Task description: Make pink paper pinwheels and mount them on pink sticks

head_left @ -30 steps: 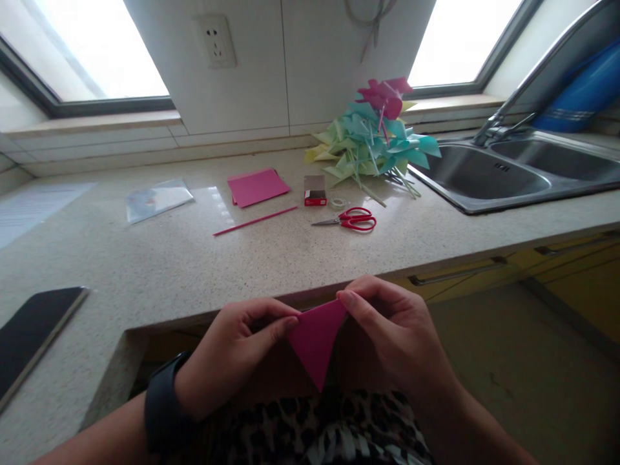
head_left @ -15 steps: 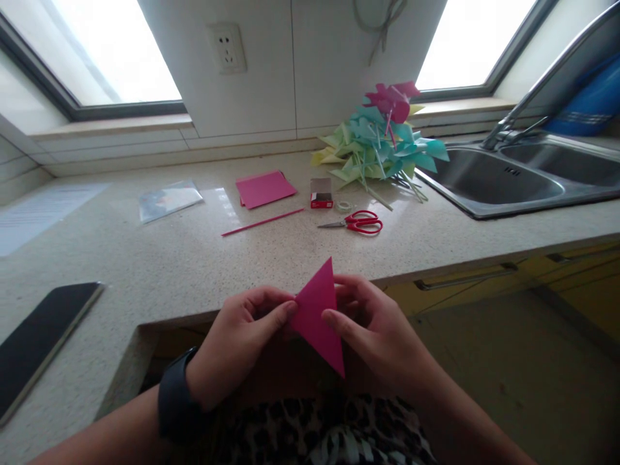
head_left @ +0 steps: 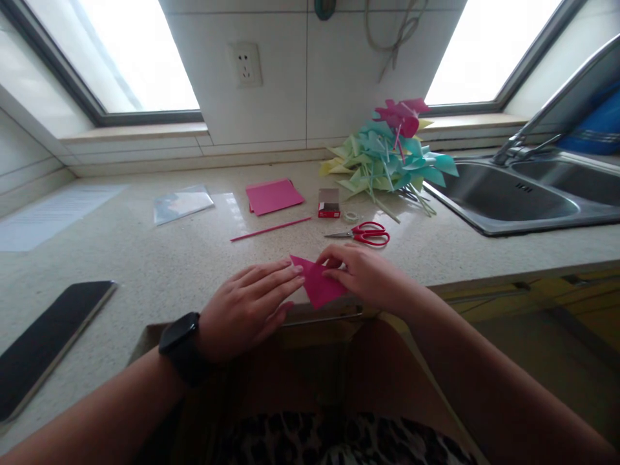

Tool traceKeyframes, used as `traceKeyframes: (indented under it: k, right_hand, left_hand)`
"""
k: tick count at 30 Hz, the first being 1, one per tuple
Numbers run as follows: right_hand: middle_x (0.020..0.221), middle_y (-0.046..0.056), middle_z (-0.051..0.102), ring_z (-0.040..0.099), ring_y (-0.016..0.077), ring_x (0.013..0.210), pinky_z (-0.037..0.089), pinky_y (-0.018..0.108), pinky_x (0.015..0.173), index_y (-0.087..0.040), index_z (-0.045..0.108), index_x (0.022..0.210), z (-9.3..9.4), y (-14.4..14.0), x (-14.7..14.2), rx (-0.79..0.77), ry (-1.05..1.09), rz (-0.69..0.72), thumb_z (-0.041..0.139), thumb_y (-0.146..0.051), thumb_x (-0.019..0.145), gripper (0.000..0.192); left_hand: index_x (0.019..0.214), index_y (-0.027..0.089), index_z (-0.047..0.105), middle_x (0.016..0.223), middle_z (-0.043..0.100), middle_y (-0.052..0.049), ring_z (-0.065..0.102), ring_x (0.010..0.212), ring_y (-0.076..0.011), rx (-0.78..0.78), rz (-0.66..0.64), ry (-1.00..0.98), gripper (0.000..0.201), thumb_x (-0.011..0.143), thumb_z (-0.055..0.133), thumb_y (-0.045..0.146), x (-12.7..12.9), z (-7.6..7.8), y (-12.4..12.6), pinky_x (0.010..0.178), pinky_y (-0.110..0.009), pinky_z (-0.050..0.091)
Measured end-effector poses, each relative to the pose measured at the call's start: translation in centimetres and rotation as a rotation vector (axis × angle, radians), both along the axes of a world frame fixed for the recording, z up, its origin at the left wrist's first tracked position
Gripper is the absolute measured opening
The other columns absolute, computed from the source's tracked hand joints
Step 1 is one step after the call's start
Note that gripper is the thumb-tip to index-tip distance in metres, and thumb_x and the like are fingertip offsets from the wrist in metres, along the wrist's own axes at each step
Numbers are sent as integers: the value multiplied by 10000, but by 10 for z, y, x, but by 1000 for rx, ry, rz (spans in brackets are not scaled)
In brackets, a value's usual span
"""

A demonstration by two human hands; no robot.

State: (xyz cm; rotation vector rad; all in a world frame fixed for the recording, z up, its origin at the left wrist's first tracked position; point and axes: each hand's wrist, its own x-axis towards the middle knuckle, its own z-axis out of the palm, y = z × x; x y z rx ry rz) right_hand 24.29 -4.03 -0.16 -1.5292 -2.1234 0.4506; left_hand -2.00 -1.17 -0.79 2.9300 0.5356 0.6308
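Pink folded paper (head_left: 317, 287) sits at the near edge of the desk (head_left: 145, 258), lower middle of the frame, pressed flat as a triangle with its tip poking just over the edge.

Going left to right: a dark phone-like slab (head_left: 46, 339) lies at the lower left, no writing I can make out on it. Above it, a white printed sheet (head_left: 53, 210) at the far left, text too blurry to read. Next a clear plastic sleeve (head_left: 183, 203).

The left hand (head_left: 249, 307), with a black watch (head_left: 181, 339) on the wrist, is laid open and flat, fingers stretched out, fingertips touching the left side of the paper. The right hand (head_left: 363, 274) is loosely curled, fingertips pinching down on the paper's upper right edge.

Further back in the middle: a stack of pink sheets (head_left: 274, 196), a thin pink stick (head_left: 270, 229), a small red box (head_left: 329, 203) standing open, label not readable, and I can't tell what's in it. Just beside it a little roll of tape (head_left: 351, 217), then red scissors (head_left: 361, 234).

Upper right: a heap of paper pinwheels (head_left: 390, 155), green, teal, yellow and pink, right next to the steel sink (head_left: 508, 197) with its faucet (head_left: 542, 119).
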Motion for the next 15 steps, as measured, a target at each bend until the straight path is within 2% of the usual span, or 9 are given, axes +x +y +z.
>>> traceKeyframes:
  k: [3,7,10,13,15]
  right_hand:
    - [950,71,736,656,219,908,458,314,800,-209,713,1029,4,22,-2,66,-158,134,636,-177,908,148]
    - [1007,98,722,628,265,1001,442,405,922,-180,723,981,2,26,-8,165,-208,118,641,-177,915,105]
    - [1009,92,723,640,242,983,482,396,912,-159,706,994,-9,7,-15,312,-160,79,579,-172,951,135]
    - [1068,88,743,663,234,1002,513,408,946,-137,693,1110,-28,-22,-25,418,-102,107,561,-159,940,216]
    - [1209,115,721,645,258,1132,514,429,1006,-106,663,1221,-40,-39,-32,464,-119,100,566,-139,916,322]
  left_hand:
    - [1476,173,489,1509,532,-122,464,1415,-291,29,-45,137,499,981,518,223,1,-6,10,1214,-486,315]
    - [1480,159,475,1488,553,-124,527,1361,-276,37,-13,196,483,1009,485,264,4,-11,8,1213,-487,343]
    - [1461,118,487,1466,566,-138,526,1354,-280,62,43,190,484,1000,502,264,7,-15,1,1199,-483,378]
    - [1440,70,496,1446,578,-160,520,1354,-292,78,74,180,500,982,532,268,12,-20,-6,1181,-478,410]
    - [1414,56,520,1430,592,-168,535,1337,-296,80,89,168,487,981,534,280,14,-21,-9,1166,-479,430]
